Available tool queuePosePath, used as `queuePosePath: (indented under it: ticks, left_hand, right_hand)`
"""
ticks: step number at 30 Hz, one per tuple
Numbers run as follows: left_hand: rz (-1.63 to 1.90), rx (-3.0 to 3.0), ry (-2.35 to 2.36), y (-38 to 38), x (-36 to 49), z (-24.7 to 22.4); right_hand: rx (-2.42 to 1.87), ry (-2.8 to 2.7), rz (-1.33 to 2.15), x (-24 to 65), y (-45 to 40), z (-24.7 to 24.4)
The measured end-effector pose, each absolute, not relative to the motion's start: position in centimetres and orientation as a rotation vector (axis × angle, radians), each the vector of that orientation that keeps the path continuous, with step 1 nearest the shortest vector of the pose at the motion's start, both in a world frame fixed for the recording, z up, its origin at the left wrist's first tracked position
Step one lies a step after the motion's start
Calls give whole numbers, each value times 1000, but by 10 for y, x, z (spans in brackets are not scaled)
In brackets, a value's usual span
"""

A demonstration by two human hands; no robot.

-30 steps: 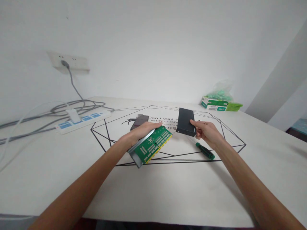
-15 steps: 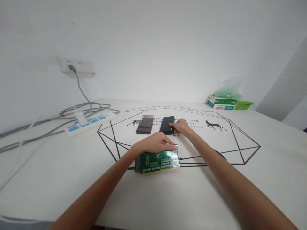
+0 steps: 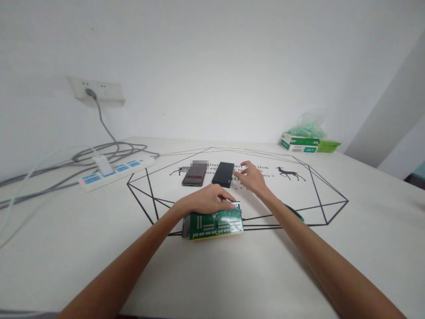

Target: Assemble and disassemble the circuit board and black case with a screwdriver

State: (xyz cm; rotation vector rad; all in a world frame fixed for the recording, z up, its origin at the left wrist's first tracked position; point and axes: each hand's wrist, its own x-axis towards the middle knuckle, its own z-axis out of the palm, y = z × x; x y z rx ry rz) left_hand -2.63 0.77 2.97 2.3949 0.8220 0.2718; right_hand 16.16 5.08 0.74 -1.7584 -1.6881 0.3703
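My left hand (image 3: 207,199) grips the top edge of a green circuit board (image 3: 215,224), which stands on its long edge on the white table; a dark grey part shows at its left end. Just right of a flat black box (image 3: 223,174), my right hand (image 3: 253,178) is open, thumb and fingers apart and nothing between them. The box lies flat on the table. To its left lies a dark phone (image 3: 195,173) with its screen up. Partly behind my right forearm is a dark object with a green edge (image 3: 294,212), too covered to name.
A white power strip (image 3: 114,173) with blue sockets and grey cables (image 3: 96,153) lies at the left. At the back right, green and white boxes (image 3: 299,141) carry a plastic bag (image 3: 308,126). A wall socket (image 3: 96,90) is at the upper left.
My right hand has let go of the black box and its fingers have spread, just right of it. My left hand keeps its grip on the circuit board. The whole view has shifted slightly.
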Motion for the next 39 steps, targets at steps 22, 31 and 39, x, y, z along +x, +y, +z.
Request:
queuePosePath:
  ticks: [22,31,39]
  left_hand:
    - [608,2629,1229,19,3,-10]
    - [303,2594,1075,19,-21,10]
    - [328,2694,999,11,-15,4]
  right_hand:
    - [-2002,-2196,434,262,6,23]
    - [-1844,-1801,54,245,0,34]
    - [-1555,-1614,229,240,3,34]
